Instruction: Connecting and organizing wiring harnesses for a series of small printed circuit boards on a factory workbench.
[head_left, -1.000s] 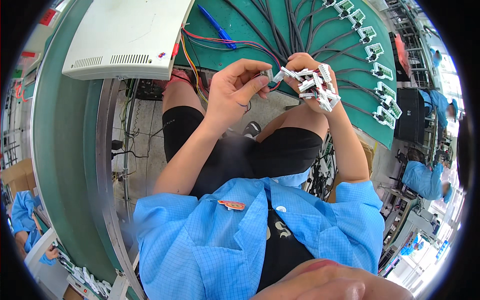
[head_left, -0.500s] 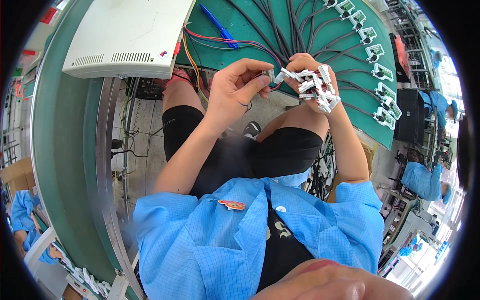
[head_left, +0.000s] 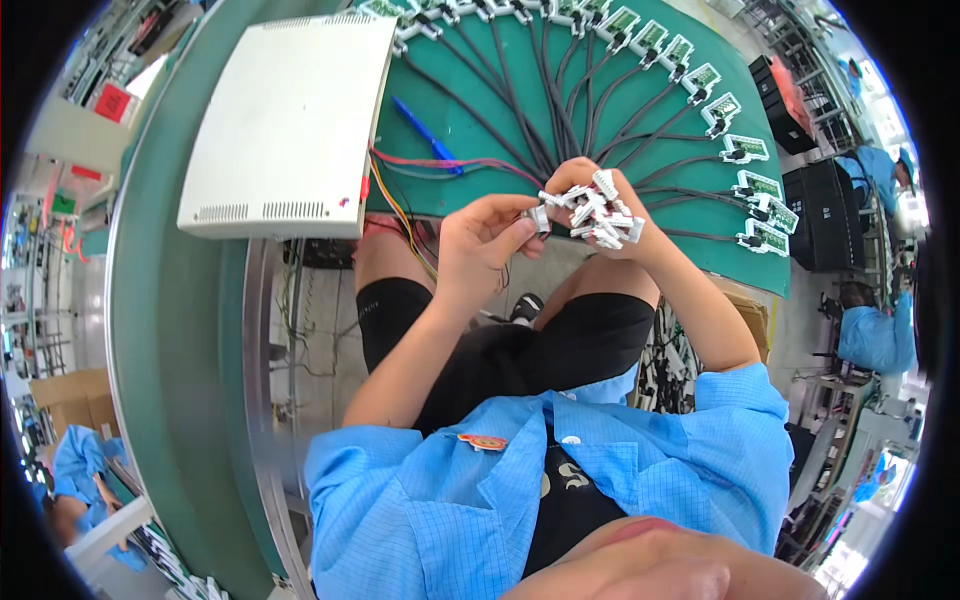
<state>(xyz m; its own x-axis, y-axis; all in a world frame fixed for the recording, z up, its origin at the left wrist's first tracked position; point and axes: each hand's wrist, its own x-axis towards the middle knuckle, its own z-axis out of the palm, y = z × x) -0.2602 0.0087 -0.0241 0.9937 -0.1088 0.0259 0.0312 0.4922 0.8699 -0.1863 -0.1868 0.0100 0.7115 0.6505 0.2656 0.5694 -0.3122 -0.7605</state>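
Note:
My right hand (head_left: 632, 200) is closed round a bunch of white plug connectors (head_left: 600, 212), which stick out in all directions. They seem to sit on the ends of the black cables (head_left: 572, 130) that fan across the green bench. Between the thumb and fingers of my left hand (head_left: 480, 245) is a small pale connector (head_left: 541, 216), close beside one white plug of the bunch; whether the two touch I cannot tell. Thin coloured wires (head_left: 480, 162) run from the white box (head_left: 290, 130) toward my left fingers.
At the cables' far ends, small white housings with green circuit boards (head_left: 745, 149) line the bench's curved edge. A blue pen (head_left: 428, 137) lies by the box. To the right stands a black crate (head_left: 825, 215). Co-workers in blue (head_left: 878, 335) sit beyond.
The whole view has shifted, so box, bench and hands sit lower and more of the cable fan shows. Both hands keep their hold, the left connector still close to the bunch.

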